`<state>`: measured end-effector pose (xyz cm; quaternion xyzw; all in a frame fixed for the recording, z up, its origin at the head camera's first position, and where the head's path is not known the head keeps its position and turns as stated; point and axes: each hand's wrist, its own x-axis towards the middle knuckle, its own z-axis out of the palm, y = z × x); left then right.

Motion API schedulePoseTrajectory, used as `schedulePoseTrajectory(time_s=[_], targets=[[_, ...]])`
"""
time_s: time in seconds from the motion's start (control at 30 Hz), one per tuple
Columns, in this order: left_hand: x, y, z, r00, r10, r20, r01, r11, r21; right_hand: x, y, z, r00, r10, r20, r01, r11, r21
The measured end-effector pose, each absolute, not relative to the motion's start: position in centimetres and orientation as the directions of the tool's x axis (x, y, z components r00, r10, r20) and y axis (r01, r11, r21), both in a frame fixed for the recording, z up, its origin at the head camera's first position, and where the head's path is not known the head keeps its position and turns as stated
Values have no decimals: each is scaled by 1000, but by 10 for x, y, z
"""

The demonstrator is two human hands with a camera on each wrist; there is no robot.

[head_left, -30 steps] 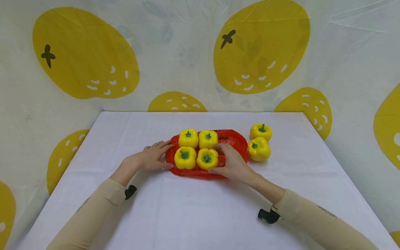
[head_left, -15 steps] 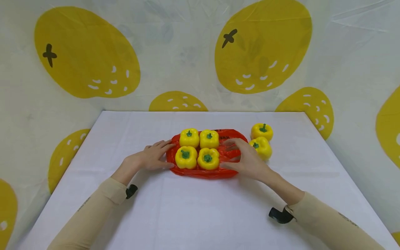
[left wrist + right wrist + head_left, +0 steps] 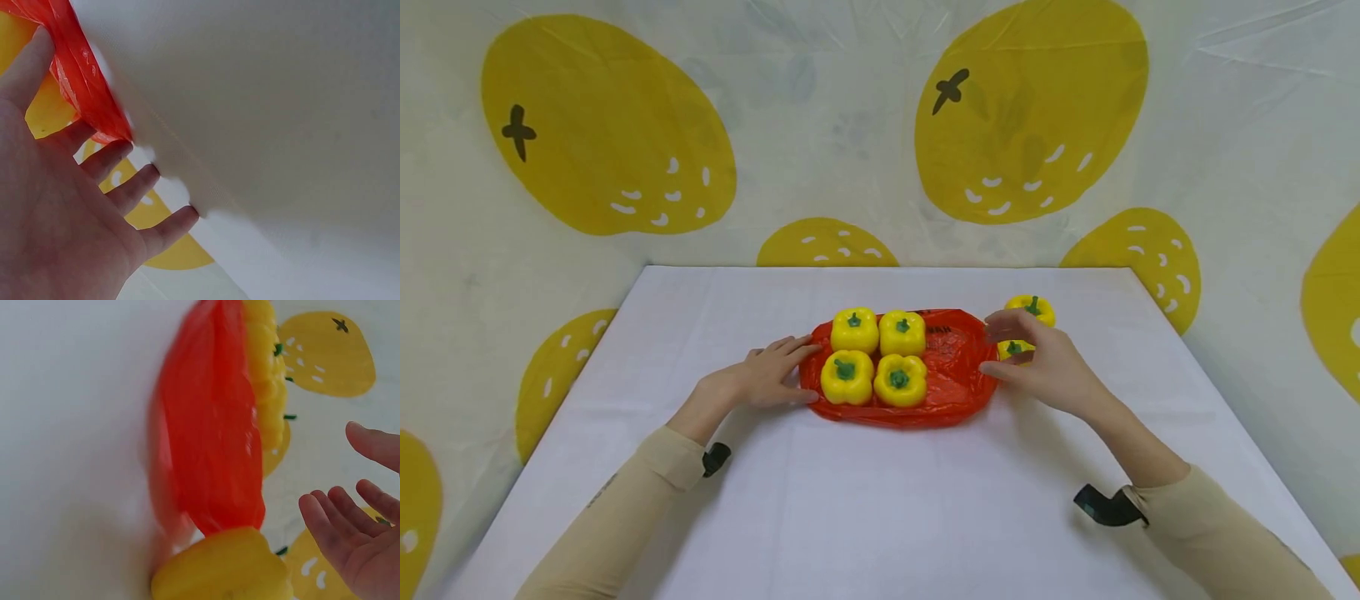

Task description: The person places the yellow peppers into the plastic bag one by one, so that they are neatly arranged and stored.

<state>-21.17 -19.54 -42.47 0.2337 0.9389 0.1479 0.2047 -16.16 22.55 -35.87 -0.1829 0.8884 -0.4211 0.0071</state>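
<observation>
Several yellow bell peppers (image 3: 900, 392) with green stems sit grouped in the left part of an opened red plastic bag (image 3: 953, 383) with a raised rim. My left hand (image 3: 767, 377) rests at the bag's left edge, fingers spread; in the left wrist view its thumb and fingertips touch the crumpled red plastic (image 3: 87, 81). Over the bag's right end hovers my right hand (image 3: 1048, 358), fingers apart and holding nothing. Behind it are two loose peppers; the far pepper (image 3: 1033, 307) shows its top, the nearer one is mostly hidden. The right wrist view shows a loose pepper (image 3: 222, 569) beside the bag.
A white cloth (image 3: 880, 508) covers the table. Behind it hangs a pale curtain (image 3: 842, 125) printed with large yellow fruit. Dark wrist cameras stick out under both sleeves, the right camera (image 3: 1108, 506) low over the cloth.
My right hand has left the front right pepper in the bag and moved right to the loose peppers, now partly covering them. My left hand stays at the bag's left edge.
</observation>
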Motion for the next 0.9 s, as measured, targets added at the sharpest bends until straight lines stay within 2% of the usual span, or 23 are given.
schedulePoseTrajectory(time_s=[0.6,0.9], targets=[[-212,-195,-423,-804,500,-323,380,849,368,-169,281,-354,-956,-258,139,-278,647,-710],[-212,-195,-424,-804,497,-326,377,851,365,-174,290,-358,-960,-280,5,-209,702,-680]])
